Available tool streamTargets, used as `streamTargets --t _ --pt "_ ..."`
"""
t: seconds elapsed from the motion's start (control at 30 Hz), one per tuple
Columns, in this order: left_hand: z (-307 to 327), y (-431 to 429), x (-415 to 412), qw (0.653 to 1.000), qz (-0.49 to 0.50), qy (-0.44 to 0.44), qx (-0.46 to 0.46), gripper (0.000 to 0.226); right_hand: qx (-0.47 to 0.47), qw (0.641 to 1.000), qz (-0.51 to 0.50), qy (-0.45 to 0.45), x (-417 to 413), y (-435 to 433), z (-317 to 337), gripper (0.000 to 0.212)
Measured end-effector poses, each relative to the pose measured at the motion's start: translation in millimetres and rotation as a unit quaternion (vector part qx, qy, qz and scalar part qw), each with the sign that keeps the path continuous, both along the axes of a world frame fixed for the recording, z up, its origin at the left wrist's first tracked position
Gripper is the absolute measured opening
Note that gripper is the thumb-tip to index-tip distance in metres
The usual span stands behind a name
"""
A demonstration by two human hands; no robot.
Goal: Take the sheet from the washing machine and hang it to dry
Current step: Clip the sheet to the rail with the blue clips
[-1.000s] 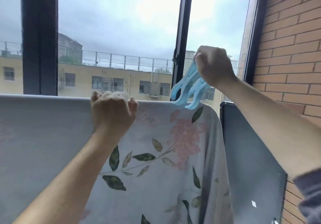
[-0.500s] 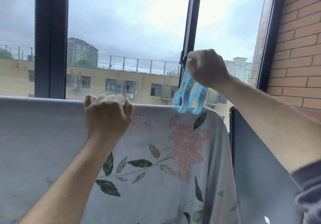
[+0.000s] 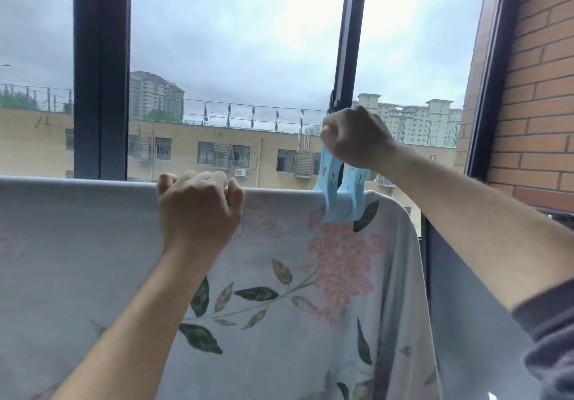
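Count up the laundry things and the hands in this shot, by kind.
White floral fabric sheet: 1
Light blue plastic clothes peg: 1
Bare hands: 2, left hand and right hand
Total: 4

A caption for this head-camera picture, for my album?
Right hand clips a blue peg onto the floral sheet; left hand grips its top edge.
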State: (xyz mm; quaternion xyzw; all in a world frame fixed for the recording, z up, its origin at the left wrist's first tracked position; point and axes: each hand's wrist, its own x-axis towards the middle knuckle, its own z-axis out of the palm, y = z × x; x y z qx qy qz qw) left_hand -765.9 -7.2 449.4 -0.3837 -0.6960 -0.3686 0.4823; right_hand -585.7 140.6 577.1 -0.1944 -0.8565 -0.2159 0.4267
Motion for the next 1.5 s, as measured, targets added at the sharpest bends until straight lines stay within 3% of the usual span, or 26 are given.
streamTargets --t 0.23,0.6,0.77,1.03,1.3,1.4,1.5 --pt "0.2 -1.7 6.0 1.000 -0.001 -0.001 -0.005 0.038 -0.004 1.000 -0.001 -0.019 -5.1 -5.5 10.0 0.034" --pt "-0.8 -6.1 3.4 1.000 -0.005 -0.004 0.000 0.039 -0.161 0.980 0.022 -0.117 -7.6 -0.2 11.6 0.036" --pt "-0.2 -3.0 7.3 1.000 -0.006 -0.003 0.000 0.038 -0.173 0.975 0.001 -0.138 -1.5 3.0 14.4 0.035" --pt "0.0 -2.7 5.6 1.000 -0.004 -0.007 0.005 0.040 -0.134 0.986 0.006 -0.095 11.3 5.0 14.6 0.034" --pt "-1.0 -0.9 6.2 1.000 -0.001 -0.003 0.009 0.041 -0.173 0.973 -0.008 -0.152 10.5 3.9 16.7 0.042" --pt "-1.5 -0.1 5.5 1.000 0.000 0.001 0.009 0.041 -0.132 0.979 -0.031 -0.150 11.9 0.2 12.5 0.043" --pt "-1.5 0.2 3.8 1.000 -0.002 0.006 0.014 0.040 0.038 0.988 -0.094 -0.117 5.9 -7.4 1.2 0.033"
